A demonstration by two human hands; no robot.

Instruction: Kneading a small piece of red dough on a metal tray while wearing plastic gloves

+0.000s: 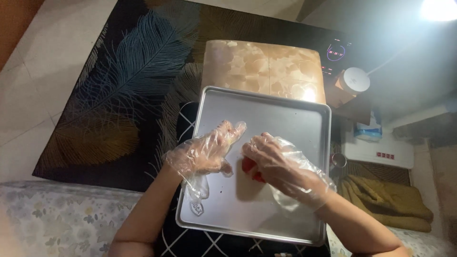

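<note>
Right hand: my right hand (281, 166), in a loose clear plastic glove, is curled down over a small red piece of food (248, 166); fingers closed on it, pressing it to the tray.
Left hand: my left hand (207, 151), gloved the same way, hovers just beside the right with fingers spread and loosely bent, gripping nothing. Glove hangs baggy off the wrist.
Red piece: near the tray's middle, mostly hidden under my right fingers; only its left edge shows. What kind of food it is, I cannot tell.
Handling, my judgement: light, soft, probably wet and slippery against plastic film. I'd take it from both sides with the fingertips, gently, so it does not squash or shoot out.
Tray: shallow rectangular silver metal baking tray (304, 112), a few dark specks on it, resting on a dark cloth with white crossing lines (188, 119).
Beyond: tan marbled stool top (262, 66) touching the tray's far edge, dark feather-patterned rug (124, 81) under it.
Right side: bright lamp glare (438, 9), olive blanket (385, 200).
</note>
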